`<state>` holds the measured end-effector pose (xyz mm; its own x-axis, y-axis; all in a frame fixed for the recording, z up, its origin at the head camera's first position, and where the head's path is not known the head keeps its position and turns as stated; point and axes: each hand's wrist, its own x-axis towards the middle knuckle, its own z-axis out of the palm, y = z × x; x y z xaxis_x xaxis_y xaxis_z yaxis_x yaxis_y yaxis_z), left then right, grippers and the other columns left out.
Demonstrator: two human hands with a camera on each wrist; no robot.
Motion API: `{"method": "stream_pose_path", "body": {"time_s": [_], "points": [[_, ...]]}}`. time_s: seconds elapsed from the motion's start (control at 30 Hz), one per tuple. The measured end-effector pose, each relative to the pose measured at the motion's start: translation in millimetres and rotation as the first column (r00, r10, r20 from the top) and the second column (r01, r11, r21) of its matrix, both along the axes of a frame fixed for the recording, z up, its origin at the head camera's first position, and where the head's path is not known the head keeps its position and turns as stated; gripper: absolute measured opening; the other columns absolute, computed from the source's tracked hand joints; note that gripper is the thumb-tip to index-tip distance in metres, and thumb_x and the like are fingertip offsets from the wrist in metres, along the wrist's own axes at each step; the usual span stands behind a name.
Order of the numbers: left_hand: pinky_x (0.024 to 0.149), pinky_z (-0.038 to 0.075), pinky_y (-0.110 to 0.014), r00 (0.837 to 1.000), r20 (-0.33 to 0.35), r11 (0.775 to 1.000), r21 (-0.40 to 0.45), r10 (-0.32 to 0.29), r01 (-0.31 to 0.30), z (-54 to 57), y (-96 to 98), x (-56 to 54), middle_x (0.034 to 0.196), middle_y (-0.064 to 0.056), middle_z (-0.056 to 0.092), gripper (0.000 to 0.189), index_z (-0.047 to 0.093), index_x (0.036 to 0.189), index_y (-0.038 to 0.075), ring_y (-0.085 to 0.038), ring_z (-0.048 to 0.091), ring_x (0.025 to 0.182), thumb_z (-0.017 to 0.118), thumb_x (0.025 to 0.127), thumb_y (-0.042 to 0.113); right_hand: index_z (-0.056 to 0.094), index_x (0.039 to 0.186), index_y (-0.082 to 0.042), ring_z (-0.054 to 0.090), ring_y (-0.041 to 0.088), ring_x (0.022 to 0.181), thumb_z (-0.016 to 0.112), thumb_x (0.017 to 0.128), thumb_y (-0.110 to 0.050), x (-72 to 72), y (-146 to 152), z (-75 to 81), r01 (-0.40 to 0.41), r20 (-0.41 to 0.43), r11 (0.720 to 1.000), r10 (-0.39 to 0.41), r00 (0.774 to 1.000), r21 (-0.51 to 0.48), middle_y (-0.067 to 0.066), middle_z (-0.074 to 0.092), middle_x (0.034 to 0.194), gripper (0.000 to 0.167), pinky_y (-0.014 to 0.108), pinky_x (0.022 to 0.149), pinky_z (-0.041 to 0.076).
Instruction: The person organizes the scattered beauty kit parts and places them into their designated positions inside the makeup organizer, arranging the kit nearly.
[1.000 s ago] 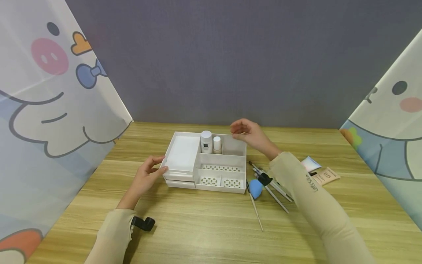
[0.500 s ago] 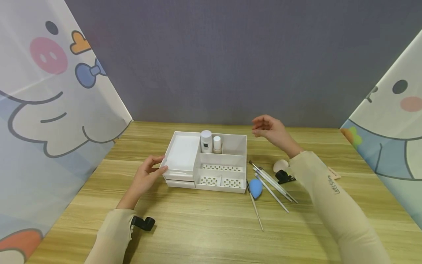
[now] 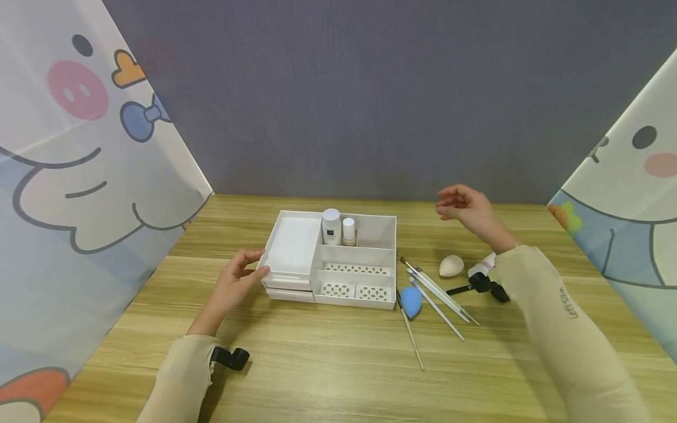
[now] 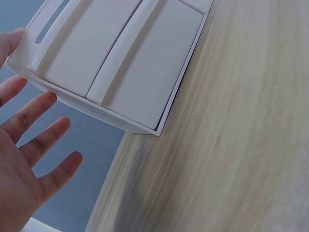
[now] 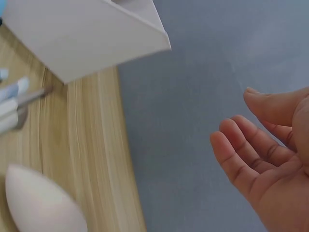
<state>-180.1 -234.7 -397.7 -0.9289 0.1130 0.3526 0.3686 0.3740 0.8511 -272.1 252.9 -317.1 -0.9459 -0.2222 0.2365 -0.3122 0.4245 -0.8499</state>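
Observation:
A white makeup organizer [image 3: 291,244] with drawers on the left and compartments on the right stands on the table. My left hand [image 3: 227,288] touches its front left corner. In the left wrist view the fingers [image 4: 36,113] are spread, with the thumb by the rim and fingertips at the side wall. A white bottle [image 3: 331,230] and a smaller white-capped bottle [image 3: 348,234] stand in the back compartment. My right hand [image 3: 471,212] is raised beyond a beige makeup sponge [image 3: 451,266], fingers loosely bent, holding nothing. In the right wrist view, the sponge [image 5: 41,203] lies lower left.
Several makeup brushes [image 3: 436,295] and a blue makeup sponge [image 3: 411,302] lie right of the organizer. Pinkish-white packaging [image 3: 480,265] is partly hidden by the right sleeve [image 3: 550,311]. A grey wall [image 3: 338,100] rises behind the table [image 3: 317,364].
My right hand has moved from the organizer's back right corner to the right, uncovering the beige sponge. The left hand stays at the front left corner.

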Motion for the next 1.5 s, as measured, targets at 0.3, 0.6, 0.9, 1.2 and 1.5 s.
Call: {"method": "stream_pose_path", "body": {"time_s": [0.3,0.6,0.9,1.2,1.5], "points": [[0.086,0.046,-0.017,1.0,0.001,1.0,0.001,0.0,0.0,0.6,0.0,0.1,0.133,-0.026,0.057,0.022,0.056,0.113,-0.007,0.008,0.049,0.112,0.065,0.093,-0.003,0.05,0.128,0.009,0.065,0.005,0.082,0.064,0.097,-0.006,2.3,34,-9.5,0.067,0.02,0.998,-0.067,0.998,0.023,-0.007,0.065,0.095,0.036,0.023,0.07,0.057],[0.087,0.047,-0.02,1.0,0.004,1.0,-0.009,-0.001,0.001,-0.6,-0.3,0.9,0.133,-0.026,0.057,0.022,0.056,0.113,-0.007,0.008,0.049,0.112,0.065,0.093,-0.002,0.046,0.129,0.014,0.063,0.004,0.079,0.062,0.097,-0.006,8.3,63,-20.0,0.097,0.056,0.993,-0.1,0.993,0.067,0.0,0.063,0.095,0.041,0.025,0.069,0.057],[0.087,0.046,-0.019,1.0,0.009,1.0,-0.006,0.003,-0.002,-0.1,-0.2,0.8,0.133,-0.025,0.057,0.021,0.056,0.112,-0.007,0.006,0.049,0.113,0.065,0.094,-0.002,0.04,0.132,0.019,0.062,0.003,0.077,0.061,0.099,-0.011,11.7,84,-30.1,0.108,0.128,0.984,-0.127,0.984,0.143,0.019,0.06,0.104,0.049,0.028,0.069,0.058],[0.086,0.046,-0.017,1.0,0.015,1.0,0.004,-0.004,0.004,0.5,0.0,0.1,0.133,-0.027,0.056,0.021,0.055,0.111,-0.008,0.004,0.049,0.112,0.065,0.093,-0.002,0.033,0.131,0.025,0.066,0.007,0.073,0.059,0.1,-0.011,13.7,106,-39.7,0.088,0.267,0.987,-0.122,0.956,0.135,0.006,0.064,0.094,0.054,0.027,0.068,0.059],[0.087,0.045,-0.017,1.0,0.017,1.0,0.011,-0.007,0.007,0.1,-0.2,0.6,0.133,-0.027,0.056,0.022,0.055,0.113,-0.008,0.004,0.049,0.112,0.064,0.093,-0.003,0.029,0.131,0.027,0.067,0.013,0.076,0.057,0.101,-0.014,21.6,124,-44.0,0.032,0.441,0.983,-0.112,0.89,0.183,0.014,0.066,0.098,0.058,0.033,0.073,0.059]]}}
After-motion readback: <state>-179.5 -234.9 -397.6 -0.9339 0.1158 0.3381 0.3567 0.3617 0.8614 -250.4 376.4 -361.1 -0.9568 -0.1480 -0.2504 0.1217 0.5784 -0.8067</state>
